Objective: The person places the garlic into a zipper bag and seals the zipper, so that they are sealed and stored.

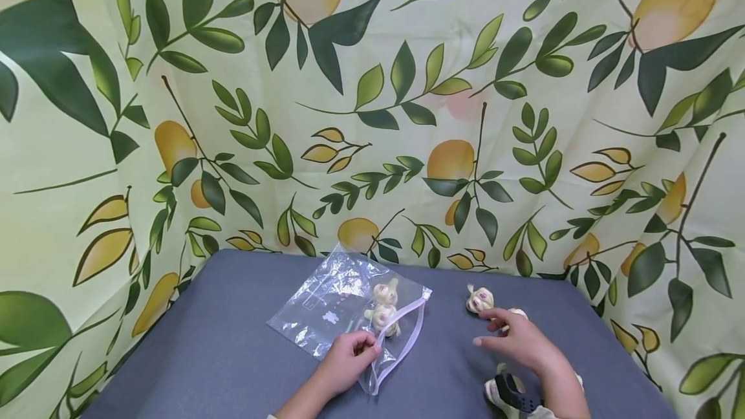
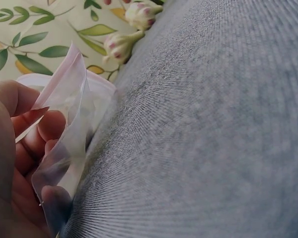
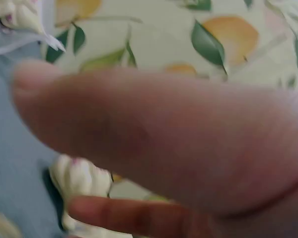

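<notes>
A clear zip bag (image 1: 343,302) with a pale pink zip strip lies on the table, its mouth towards the right. Two garlic bulbs (image 1: 382,319) show through its plastic, close to the mouth. My left hand (image 1: 348,362) pinches the bag's edge by the zip strip between thumb and fingers; the left wrist view shows the plastic (image 2: 64,91) raised there. Over the right side of the table hovers my right hand (image 1: 524,343), thumb and fingers apart, holding nothing. Just beyond its fingers sits a loose garlic bulb (image 1: 480,299); another bulb (image 3: 82,178) is partly hidden behind the fingers.
Another garlic bulb (image 1: 502,377) lies beside my right wrist, largely covered by the black wrist strap (image 1: 515,394). The grey table (image 1: 233,315) ends at a cloth backdrop (image 1: 372,147) printed with fruit and leaves, which rises at the back and both sides.
</notes>
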Tool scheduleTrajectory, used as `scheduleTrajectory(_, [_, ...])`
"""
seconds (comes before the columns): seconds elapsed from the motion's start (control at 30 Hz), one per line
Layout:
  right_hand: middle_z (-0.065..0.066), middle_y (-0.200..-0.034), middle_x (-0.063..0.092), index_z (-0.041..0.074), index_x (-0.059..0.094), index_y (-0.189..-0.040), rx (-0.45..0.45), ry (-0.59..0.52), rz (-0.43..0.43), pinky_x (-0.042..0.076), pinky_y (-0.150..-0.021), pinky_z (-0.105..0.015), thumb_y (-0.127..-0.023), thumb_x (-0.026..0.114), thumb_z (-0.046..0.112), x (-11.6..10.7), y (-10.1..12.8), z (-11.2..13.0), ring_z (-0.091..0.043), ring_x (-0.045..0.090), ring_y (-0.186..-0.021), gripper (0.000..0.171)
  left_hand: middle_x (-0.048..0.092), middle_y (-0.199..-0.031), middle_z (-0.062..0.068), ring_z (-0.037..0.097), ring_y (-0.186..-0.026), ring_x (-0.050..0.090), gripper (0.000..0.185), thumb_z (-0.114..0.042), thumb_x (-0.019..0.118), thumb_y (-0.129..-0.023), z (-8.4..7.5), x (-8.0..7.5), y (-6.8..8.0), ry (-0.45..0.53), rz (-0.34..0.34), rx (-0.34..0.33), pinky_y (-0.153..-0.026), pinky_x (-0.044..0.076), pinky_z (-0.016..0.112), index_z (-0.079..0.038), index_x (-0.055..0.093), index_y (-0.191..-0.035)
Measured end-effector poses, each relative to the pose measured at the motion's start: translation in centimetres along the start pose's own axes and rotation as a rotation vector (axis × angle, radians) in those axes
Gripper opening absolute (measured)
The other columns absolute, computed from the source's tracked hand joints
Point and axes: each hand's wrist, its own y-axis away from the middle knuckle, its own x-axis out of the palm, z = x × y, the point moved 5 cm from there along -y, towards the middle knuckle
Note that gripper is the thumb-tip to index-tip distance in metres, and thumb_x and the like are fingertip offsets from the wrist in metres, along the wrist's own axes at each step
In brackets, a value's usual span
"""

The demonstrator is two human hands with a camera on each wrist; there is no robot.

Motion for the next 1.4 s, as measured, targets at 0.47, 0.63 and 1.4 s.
scheduleTrajectory(0.47, [-0.015, -0.111, 0.066, -0.001, 0.065, -0.116, 0.125, -0.071, 0.242, 0.054, -0.071, -0.051, -0.078, 0.081, 0.015, 1.4, 0.5, -3.3, -0.031, 0.06, -0.103, 0.045, 0.052, -0.066, -0.004, -0.004, -0.059, 0.041, 0.008, -0.003, 0.065, -0.088, -3.3, -0.6, 0.6, 0.029, -0.018, -0.02, -0.056, 0.036, 0.014, 0.001, 0.066, -0.082])
scheduleTrajectory(0.63, [-0.006, -0.096, 0.068, 0.005, 0.07, -0.099, 0.075, -0.025, 0.247, 0.054, -0.064, -0.043, -0.075, 0.083, 0.016, 2.6, 0.1, -2.5, -0.02, 0.06, -0.087, 0.029, 0.052, -0.066, -0.002, -0.004, -0.059, 0.041, 0.008, -0.003, 0.065, -0.089, -3.6, -0.7, 0.5, 0.039, -0.013, -0.012, -0.055, 0.036, 0.014, 0.001, 0.066, -0.081])
scheduleTrajectory(1.4, [-0.021, -0.117, 0.065, 0.005, 0.062, -0.08, -0.103, -0.143, -0.241, 0.05, -0.051, -0.028, -0.083, 0.077, 0.012, 1.9, -2.0, -0.2, -0.008, 0.058, -0.068, 0.017, 0.052, -0.068, -0.004, -0.004, -0.06, 0.042, 0.009, -0.003, 0.064, -0.089, -3.6, -0.7, 0.6, 0.045, 0.001, -0.025, -0.057, 0.037, 0.014, 0.004, 0.067, -0.083])
